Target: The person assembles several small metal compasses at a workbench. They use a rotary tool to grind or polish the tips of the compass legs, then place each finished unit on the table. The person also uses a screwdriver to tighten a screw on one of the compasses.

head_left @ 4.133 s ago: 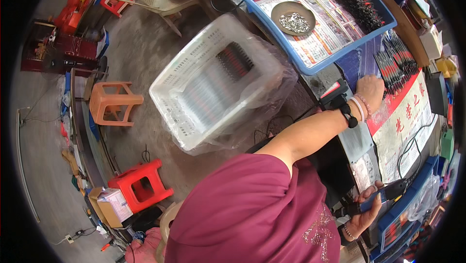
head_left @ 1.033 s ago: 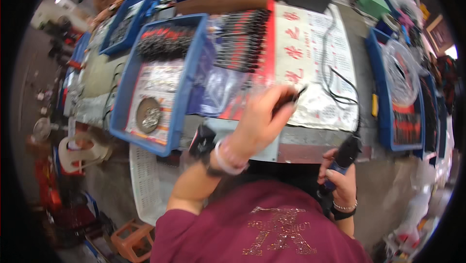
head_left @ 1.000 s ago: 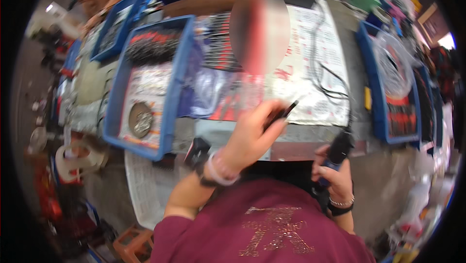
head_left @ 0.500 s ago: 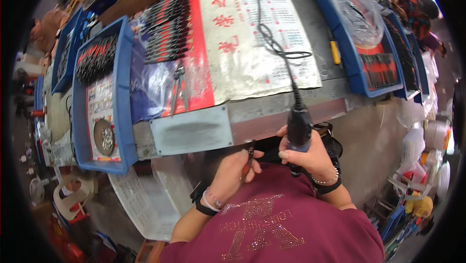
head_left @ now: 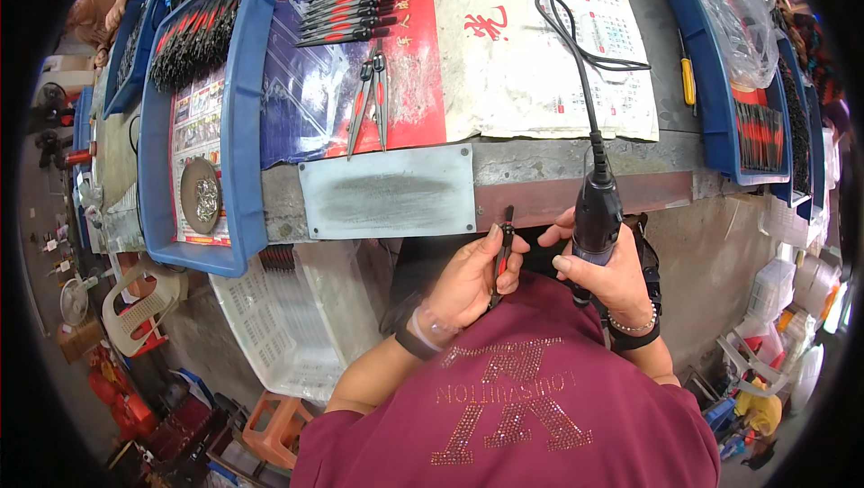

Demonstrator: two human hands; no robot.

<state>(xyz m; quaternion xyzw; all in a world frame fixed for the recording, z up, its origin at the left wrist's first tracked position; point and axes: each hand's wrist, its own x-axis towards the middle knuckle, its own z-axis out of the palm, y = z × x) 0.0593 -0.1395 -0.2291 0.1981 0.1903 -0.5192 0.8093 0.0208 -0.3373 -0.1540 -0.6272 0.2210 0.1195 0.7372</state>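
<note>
The step in hand appears to be positioning: at lower centre, the left hand point(head_left: 468, 283), fingers closed, grips a slim black-and-red metal hand tool point(head_left: 503, 261) nearly upright. To its right, the right hand point(head_left: 619, 283), thumb and fingers wrapped, holds a black cylindrical corded power tool point(head_left: 598, 216) steeply; the two tools stand apart, and the next move calls for careful alignment.

Pale sheet point(head_left: 526, 83) beyond the hands point(head_left: 463, 281) bore large red characters point(head_left: 487, 22); maroon shirt point(head_left: 396, 416) below hands had rhinestone lettering point(head_left: 517, 362).
</note>
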